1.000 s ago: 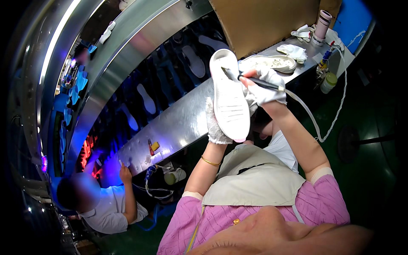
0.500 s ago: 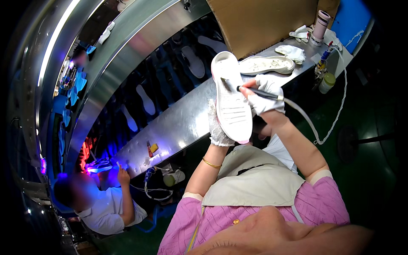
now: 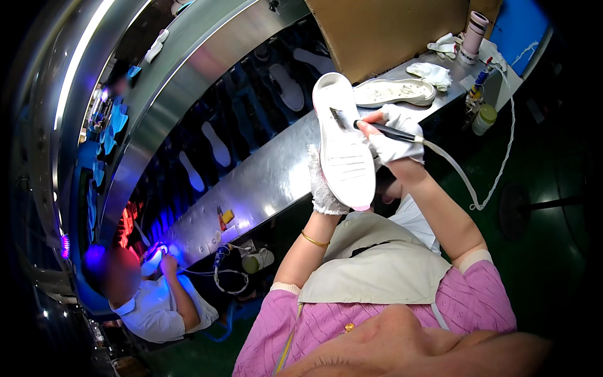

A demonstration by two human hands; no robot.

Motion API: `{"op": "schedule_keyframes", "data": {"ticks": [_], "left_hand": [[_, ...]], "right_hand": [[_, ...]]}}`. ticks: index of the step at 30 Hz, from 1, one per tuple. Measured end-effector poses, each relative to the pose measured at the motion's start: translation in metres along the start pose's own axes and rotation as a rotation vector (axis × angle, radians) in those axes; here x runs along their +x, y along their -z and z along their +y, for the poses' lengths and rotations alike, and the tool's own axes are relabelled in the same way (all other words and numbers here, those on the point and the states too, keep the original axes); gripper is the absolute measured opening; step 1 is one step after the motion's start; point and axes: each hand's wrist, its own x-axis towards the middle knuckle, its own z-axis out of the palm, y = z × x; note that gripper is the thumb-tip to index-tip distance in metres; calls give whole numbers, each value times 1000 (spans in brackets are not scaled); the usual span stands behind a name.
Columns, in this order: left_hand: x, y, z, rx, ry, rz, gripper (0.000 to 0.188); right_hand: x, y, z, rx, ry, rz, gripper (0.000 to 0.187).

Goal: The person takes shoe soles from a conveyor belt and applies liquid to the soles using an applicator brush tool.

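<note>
A white shoe sole [image 3: 348,157] with a pink heel end is tilted up in front of me. My left hand [image 3: 323,193], in a knitted white glove, grips it from the left and below, its fingers partly hidden behind the sole. In a white glove with bare fingertips, my right hand [image 3: 397,151] is closed on a black brush pen [image 3: 399,134]. The pen points left over the sole's face, where a dark bristle-like streak shows. From its rear end runs a pale hose [image 3: 460,179]. Behind my right hand another white sole [image 3: 377,92] lies on the metal bench.
The metal bench [image 3: 276,182] runs beside a conveyor carrying several soles [image 3: 217,144]. A cardboard sheet [image 3: 389,38], white cloth [image 3: 430,75], pink bottle [image 3: 474,38] and jar [image 3: 484,119] are at the far right. A co-worker [image 3: 160,308] sits at the left under blue light.
My right hand and the brush pen have shifted slightly to the right. The sole has tipped a little. At the left, the co-worker's hand has moved lower and leftward.
</note>
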Motion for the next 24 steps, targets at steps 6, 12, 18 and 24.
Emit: {"op": "schedule_keyframes", "data": {"ticks": [6,12,18,24], "left_hand": [[15,13,1,-59,-29,-93,66],[-4,-23,0,1763,-435,69,57],[-3,-41,-6,1416,-233,29,59],[-12,-26,3,186,25,44,65]], "right_hand": [[-28,-19,-18,18,176,-258,10],[-12,9,-17,195,-107,-131,6],[-1,20,-6,140,-98,-112,9],[-3,9,-3,-230,253,-188,17]]}}
